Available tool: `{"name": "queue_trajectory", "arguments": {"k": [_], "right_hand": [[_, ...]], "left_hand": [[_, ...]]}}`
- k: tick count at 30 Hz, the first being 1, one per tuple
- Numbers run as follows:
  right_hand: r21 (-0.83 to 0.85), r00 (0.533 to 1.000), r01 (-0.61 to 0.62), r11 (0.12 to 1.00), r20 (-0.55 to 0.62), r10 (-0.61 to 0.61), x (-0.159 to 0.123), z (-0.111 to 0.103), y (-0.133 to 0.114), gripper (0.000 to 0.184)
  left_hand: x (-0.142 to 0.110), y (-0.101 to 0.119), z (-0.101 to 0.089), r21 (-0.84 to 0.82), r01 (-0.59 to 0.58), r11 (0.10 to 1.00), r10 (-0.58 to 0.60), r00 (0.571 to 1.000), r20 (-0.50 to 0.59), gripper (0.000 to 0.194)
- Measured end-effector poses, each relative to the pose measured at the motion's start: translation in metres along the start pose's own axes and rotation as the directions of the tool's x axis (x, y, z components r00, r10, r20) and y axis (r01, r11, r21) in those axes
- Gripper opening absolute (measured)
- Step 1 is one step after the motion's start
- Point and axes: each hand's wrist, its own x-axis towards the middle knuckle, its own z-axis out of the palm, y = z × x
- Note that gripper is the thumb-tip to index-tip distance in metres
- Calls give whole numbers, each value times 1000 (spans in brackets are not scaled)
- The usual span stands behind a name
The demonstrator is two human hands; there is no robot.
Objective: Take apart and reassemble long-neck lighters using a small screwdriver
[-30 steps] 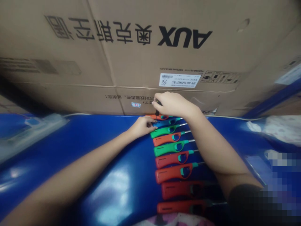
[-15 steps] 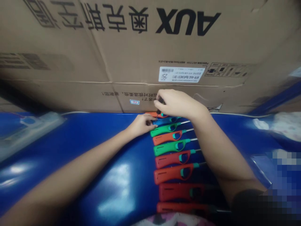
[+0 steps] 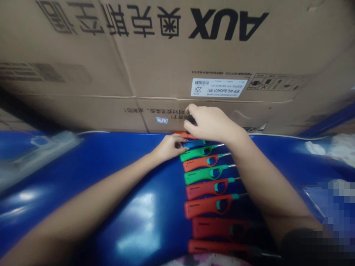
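A row of gas lighters in red, orange, green and blue lies on the blue tabletop [image 3: 133, 177], their metal tips pointing right. My left hand [image 3: 169, 148] pinches the handle end of the blue lighter [image 3: 196, 143], second from the far end. Above it, my right hand [image 3: 206, 121] is closed around a small screwdriver [image 3: 190, 119] with a dark handle. Its thin shaft points down onto the blue lighter. Just behind is an orange lighter [image 3: 181, 135], partly hidden by my hands. Nearest in front is a green lighter [image 3: 195, 154].
A large cardboard box [image 3: 97, 66] with upside-down print stands along the back edge. A clear plastic bag [image 3: 47, 157] lies at the left. Patterned cloth [image 3: 345, 149] sits at the far right. Several more lighters, such as a red one [image 3: 219, 227], continue toward me.
The whole view has shifted slightly, so things appear a little further right. My right hand's grip on the screwdriver has turned a little; both hands stay at the blue lighter.
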Motion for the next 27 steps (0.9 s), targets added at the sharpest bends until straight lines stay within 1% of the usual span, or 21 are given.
{"name": "queue_trajectory", "arguments": {"k": [2, 5, 9, 12, 15, 18, 20, 22, 25, 27], "right_hand": [[-26, 1000, -9, 1000, 4, 9, 0, 0, 1, 39], [-5, 1000, 11, 1000, 16, -10, 0, -1, 2, 34], [-3, 1000, 12, 1000, 18, -12, -1, -2, 3, 37], [35, 997, 72, 997, 12, -72, -2, -2, 3, 28], [76, 995, 96, 993, 21, -98, -3, -2, 4, 31], [47, 995, 94, 994, 16, -95, -3, -1, 5, 29], [52, 996, 86, 995, 11, -87, -2, -1, 5, 33], [54, 998, 60, 997, 19, -61, -2, -1, 5, 36], [16, 1000, 20, 1000, 23, -20, -1, -2, 5, 38], [24, 1000, 20, 1000, 21, -21, -1, -3, 5, 34]], "left_hand": [[0, 0, 0, 1, -1, 1000, 1, 1000, 2, 32], [0, 0, 1, -1, -3, 1000, 3, 1000, 2, 32], [-1, 0, 0, -1, -10, 1000, 10, 1000, -3, 31], [-1, 0, 0, -3, -18, 1000, 18, 1000, -5, 29], [0, 0, 0, -7, -23, 1000, 23, 1000, -1, 27], [0, 1, 1, -7, -24, 1000, 24, 1000, -4, 27], [0, 1, 1, -10, -24, 1000, 24, 1000, -3, 27], [-1, 0, 1, -11, -22, 1000, 22, 1000, -3, 26], [-1, 1, 0, -8, -15, 1000, 15, 1000, -3, 28], [-1, 2, 0, -8, -9, 1000, 9, 1000, 0, 28]]}}
